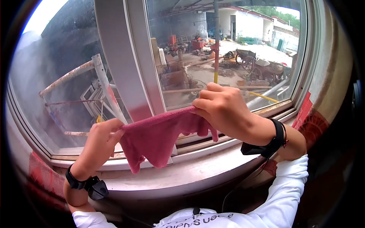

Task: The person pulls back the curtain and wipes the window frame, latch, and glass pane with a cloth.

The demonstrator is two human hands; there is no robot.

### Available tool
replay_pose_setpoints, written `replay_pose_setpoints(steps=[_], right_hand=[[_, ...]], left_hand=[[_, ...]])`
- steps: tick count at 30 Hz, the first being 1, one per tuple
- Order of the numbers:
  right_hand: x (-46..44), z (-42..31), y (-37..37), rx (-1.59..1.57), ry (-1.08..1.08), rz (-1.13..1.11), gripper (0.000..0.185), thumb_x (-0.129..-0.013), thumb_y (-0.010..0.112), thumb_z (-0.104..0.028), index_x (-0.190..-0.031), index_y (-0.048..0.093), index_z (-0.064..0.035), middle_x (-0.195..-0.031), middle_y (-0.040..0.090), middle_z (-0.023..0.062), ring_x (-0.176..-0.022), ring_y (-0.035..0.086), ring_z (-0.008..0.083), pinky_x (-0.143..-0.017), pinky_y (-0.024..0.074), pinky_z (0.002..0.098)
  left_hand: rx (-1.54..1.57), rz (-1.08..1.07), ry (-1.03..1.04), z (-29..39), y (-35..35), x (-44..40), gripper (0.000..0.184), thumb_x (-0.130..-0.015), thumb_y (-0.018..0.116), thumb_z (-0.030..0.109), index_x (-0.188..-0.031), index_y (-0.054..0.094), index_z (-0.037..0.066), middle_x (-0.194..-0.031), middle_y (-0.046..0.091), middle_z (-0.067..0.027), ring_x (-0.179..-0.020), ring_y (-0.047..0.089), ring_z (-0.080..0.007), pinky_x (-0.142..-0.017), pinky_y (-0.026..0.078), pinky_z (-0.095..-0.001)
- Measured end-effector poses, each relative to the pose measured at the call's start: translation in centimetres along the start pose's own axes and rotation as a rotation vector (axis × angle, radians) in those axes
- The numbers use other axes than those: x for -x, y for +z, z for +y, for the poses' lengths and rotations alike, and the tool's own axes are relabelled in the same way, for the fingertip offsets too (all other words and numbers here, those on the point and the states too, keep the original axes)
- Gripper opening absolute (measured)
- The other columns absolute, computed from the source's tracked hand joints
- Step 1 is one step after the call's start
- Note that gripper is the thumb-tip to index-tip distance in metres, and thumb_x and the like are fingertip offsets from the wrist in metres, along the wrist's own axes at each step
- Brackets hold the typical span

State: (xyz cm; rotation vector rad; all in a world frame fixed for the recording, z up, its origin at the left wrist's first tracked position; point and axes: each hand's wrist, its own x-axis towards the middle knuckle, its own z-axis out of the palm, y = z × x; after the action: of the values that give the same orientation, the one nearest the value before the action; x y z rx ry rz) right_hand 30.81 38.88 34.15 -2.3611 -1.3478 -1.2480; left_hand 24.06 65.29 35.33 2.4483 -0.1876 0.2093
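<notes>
A dark pink cloth hangs in folds between my two hands, its upper edge stretched taut and slanting up to the right. My left hand pinches its left corner with thumb and fingers. At the other end, my right hand is closed on the upper right corner, a little higher than the left. Behind the cloth are the window frame and the white sill, with the cloth's lower points hanging over the sill. Whether the cloth touches the frame, I cannot tell.
A hazy glass pane fills the left side, and a clearer pane the right. Curtains with red patterns hang at both sides. Beyond the glass lie a rusty metal frame, a cart and yard clutter.
</notes>
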Motion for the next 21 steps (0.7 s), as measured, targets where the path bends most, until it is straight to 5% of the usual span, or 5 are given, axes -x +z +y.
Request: replay_pose_setpoints(steps=[7,10,14,16,21], right_hand=[[-4.3,-1.6,-2.0,-0.917,0.571,0.240,0.007,-0.077,0.051,0.004,-0.082,0.046,0.0029,-0.080,0.059,0.0146,-0.049,0.058,0.0124,-0.034,0.0433,0.0164],[-5.5,-1.9,-0.2,-1.144,0.474,0.596,0.006,-0.076,0.044,0.008,-0.079,0.045,0.0037,-0.085,0.054,0.0147,-0.059,0.061,0.0174,-0.053,0.0529,0.0224],[-7.1,-2.0,2.5,-0.883,0.066,0.908,0.012,-0.077,0.044,0.006,-0.088,0.042,0.0030,-0.097,0.049,0.0146,-0.081,0.057,0.0166,-0.069,0.0461,0.0227],[-8.1,-2.2,3.4,-0.544,-0.094,0.941,0.025,-0.073,0.050,0.001,-0.097,0.044,0.0003,-0.110,0.042,0.0207,-0.093,0.050,0.0273,-0.077,0.0417,0.0324],[-10.4,-3.1,5.6,0.009,-0.090,0.799,0.042,-0.074,0.051,-0.015,-0.114,0.042,-0.0029,-0.125,0.033,0.0200,-0.095,0.044,0.0379,-0.083,0.0362,0.0414]], left_hand=[[0.640,0.262,0.421,0.0,-2.3,-3.1,0.013,-0.079,0.052,0.003,-0.089,0.050,-0.004,-0.085,0.058,-0.0146,-0.071,0.062,-0.0200,-0.066,0.053,-0.0277],[0.610,0.564,0.621,0.4,-2.1,-3.9,0.011,-0.078,0.050,-0.001,-0.089,0.051,-0.003,-0.085,0.058,-0.0134,-0.078,0.061,-0.0203,-0.072,0.050,-0.0274],[0.397,0.834,0.904,0.5,-1.7,-5.1,0.020,-0.077,0.050,0.000,-0.097,0.051,0.002,-0.103,0.053,-0.0155,-0.092,0.057,-0.0226,-0.078,0.047,-0.0299],[-0.316,0.982,1.055,1.3,-1.5,-5.6,0.036,-0.074,0.052,0.001,-0.108,0.048,0.008,-0.121,0.038,-0.0174,-0.101,0.050,-0.0297,-0.083,0.043,-0.0363],[-0.530,1.029,0.924,1.6,0.2,-8.3,0.043,-0.077,0.046,0.014,-0.120,0.041,0.012,-0.133,0.019,-0.0194,-0.106,0.044,-0.0374,-0.087,0.038,-0.0406]])
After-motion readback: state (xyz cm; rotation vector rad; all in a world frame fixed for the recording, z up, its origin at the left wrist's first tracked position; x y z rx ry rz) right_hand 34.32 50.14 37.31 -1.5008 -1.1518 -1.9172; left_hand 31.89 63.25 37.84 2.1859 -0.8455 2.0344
